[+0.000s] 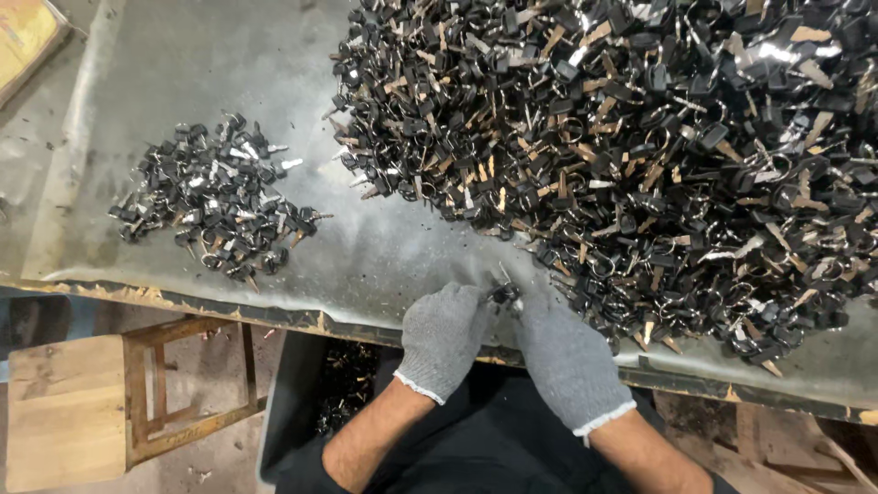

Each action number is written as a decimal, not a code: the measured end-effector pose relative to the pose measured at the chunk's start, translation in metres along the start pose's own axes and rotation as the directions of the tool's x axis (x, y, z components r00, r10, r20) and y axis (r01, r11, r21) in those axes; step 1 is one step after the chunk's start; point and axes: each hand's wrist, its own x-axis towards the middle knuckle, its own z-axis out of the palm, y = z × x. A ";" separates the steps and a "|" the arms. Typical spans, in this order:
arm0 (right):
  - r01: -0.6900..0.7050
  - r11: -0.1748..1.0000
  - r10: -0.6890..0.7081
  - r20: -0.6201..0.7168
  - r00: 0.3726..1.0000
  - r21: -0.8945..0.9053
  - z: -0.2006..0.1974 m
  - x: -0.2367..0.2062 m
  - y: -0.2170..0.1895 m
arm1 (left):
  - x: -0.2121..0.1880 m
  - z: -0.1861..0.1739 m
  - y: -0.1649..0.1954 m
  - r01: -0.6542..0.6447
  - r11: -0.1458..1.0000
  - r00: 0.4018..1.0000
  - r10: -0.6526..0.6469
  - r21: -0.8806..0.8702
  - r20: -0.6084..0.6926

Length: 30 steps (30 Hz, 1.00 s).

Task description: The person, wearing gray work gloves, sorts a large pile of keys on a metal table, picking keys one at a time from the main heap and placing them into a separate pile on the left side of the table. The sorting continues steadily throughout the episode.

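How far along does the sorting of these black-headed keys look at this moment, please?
Done: a small pile of keys lies apart on the left of the table. In hand: the left hand and right hand, both gloved, meet on one key set at the table edge. Left: the far larger heap, so most remains.

You face a worn grey bench (183, 82) with a chipped near edge; a wooden stool (101, 402) stands on the dusty floor (219, 457) at near left.
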 end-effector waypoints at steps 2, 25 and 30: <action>0.067 0.996 -0.067 0.003 0.998 -0.054 0.002 -0.003 -0.004 | 0.001 0.001 -0.001 0.077 0.996 0.996 -0.075 -0.048 0.048; 0.167 0.983 -0.151 -0.168 0.974 0.082 -0.028 0.007 -0.011 | 0.036 -0.037 0.000 0.004 0.999 0.986 0.005 0.052 -0.168; 0.161 0.980 -0.126 -0.271 0.954 0.114 -0.011 0.006 -0.008 | 0.084 0.001 0.015 0.092 0.992 0.988 -0.101 0.082 0.115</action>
